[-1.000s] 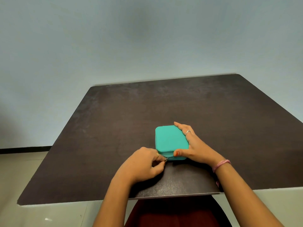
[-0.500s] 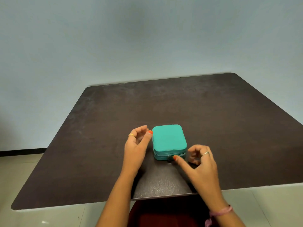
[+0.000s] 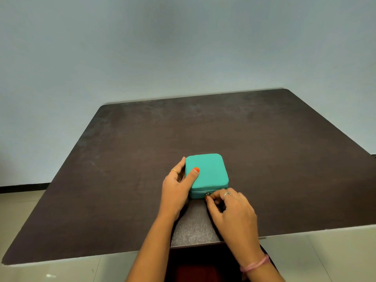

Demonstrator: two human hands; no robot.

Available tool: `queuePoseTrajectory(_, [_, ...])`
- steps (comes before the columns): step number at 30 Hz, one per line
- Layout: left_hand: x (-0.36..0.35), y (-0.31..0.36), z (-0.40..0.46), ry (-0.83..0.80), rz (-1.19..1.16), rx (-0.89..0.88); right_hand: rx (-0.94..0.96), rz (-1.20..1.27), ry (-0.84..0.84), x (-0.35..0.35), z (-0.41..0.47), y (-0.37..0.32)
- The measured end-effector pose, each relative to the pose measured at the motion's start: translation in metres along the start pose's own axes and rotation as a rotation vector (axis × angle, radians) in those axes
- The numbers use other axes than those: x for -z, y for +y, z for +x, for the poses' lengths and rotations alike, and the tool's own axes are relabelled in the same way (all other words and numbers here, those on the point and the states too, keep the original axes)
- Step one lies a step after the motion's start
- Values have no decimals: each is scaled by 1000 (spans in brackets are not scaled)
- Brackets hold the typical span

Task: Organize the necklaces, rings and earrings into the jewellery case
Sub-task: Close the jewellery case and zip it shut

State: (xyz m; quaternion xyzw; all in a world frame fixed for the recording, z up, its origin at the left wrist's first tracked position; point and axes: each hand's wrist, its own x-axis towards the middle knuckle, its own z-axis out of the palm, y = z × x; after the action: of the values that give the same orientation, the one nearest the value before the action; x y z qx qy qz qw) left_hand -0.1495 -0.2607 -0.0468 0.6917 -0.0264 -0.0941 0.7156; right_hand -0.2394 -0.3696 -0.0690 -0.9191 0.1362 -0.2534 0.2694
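Since half a second ago the left hand (image 3: 177, 186) has closed in and grips the case (image 3: 206, 174), thumb on its lid. The right hand (image 3: 230, 208) pinches the zip pull (image 3: 208, 193) at the front. Both rest on the dark table (image 3: 264, 149).

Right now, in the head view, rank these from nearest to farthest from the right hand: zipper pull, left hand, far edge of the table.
1. zipper pull, at the right hand's fingertips, case front.
2. left hand, beside it, holding the case's left side.
3. table far edge, by the wall.
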Motion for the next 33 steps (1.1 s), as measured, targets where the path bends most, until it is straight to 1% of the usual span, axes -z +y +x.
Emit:
queuePoseTrajectory(5, [-2,-2,1,-4,35,-13,-108,168,-101,27,9,25])
queuePoseTrajectory(8, [0,-2,3,-9,49,-24,-145,148,-188,38,24,39])
queuePoseTrajectory(12, [0,-3,3,-23,51,-31,-116,121,-235,38,54,49])
queuePoseTrajectory(15, [0,-5,3,-28,38,-24,-101,192,-248,28,86,53])
queuePoseTrajectory(21, [2,-6,3,-32,23,-4,-142,398,-498,20,138,57])
queuePoseTrajectory(23, [3,-6,4,-33,24,-5,-137,414,-546,17,145,57])
queuePoseTrajectory(28, [0,-5,5,-33,24,-14,-20,352,-549,8,149,50])
queuePoseTrajectory(33, [0,-5,4,-36,55,-10,-34,344,-497,9,137,54])
